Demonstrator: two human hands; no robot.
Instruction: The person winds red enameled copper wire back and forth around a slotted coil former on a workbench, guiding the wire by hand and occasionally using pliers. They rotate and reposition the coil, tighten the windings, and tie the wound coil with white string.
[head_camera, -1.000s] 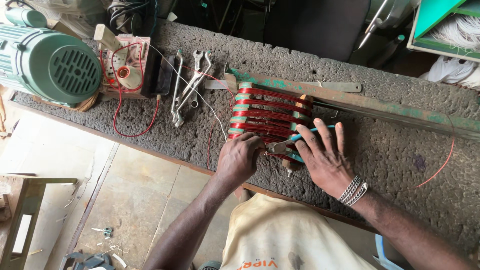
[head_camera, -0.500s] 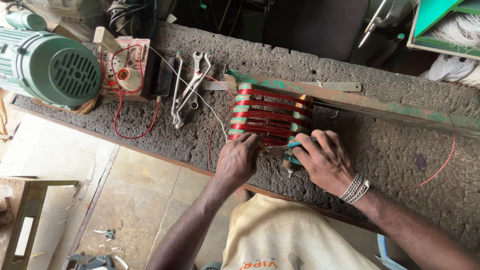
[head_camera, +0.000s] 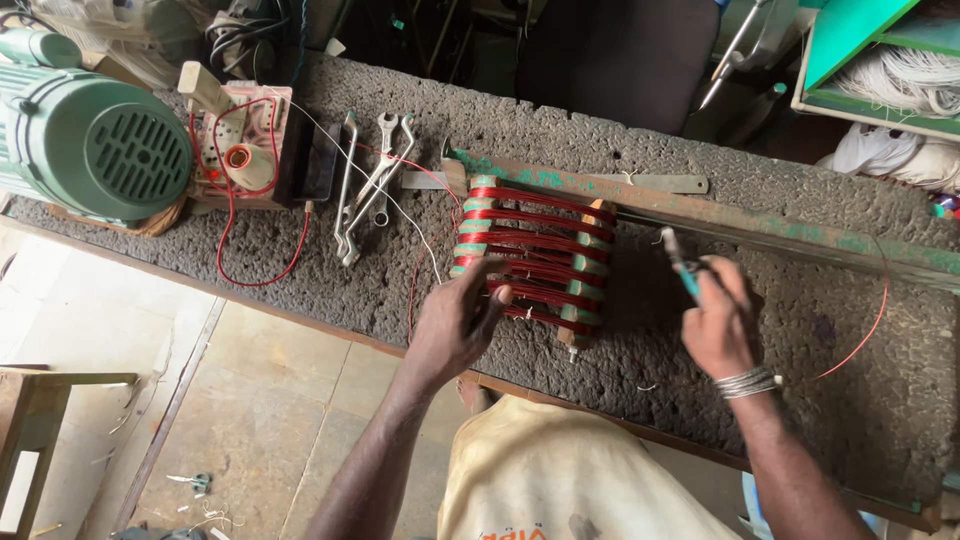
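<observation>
The tool in the right hand (head_camera: 722, 322) is mostly hidden by the closed fingers; only a thin teal-handled tip (head_camera: 680, 262) pokes out toward 11 o'clock, and its kind is hard to tell. At 9 o'clock from that hand, well apart from it, lies the bundle of red wire coils (head_camera: 533, 254), near the middle of the rough grey bench (head_camera: 640, 330). The coils are glossy red loops laid side by side, bound at both ends by pale green wraps, with thin white ties showing between strands. The left hand (head_camera: 455, 322) rests at the bundle's 7 o'clock corner, fingers spread loosely over the near coils, touching rather than gripping. A green-stained metal bar (head_camera: 760, 232) runs behind the bundle toward 3 o'clock. At 10 o'clock lie spanners (head_camera: 370, 180), and farther that way a green motor (head_camera: 95, 150), cut off by the edge.
</observation>
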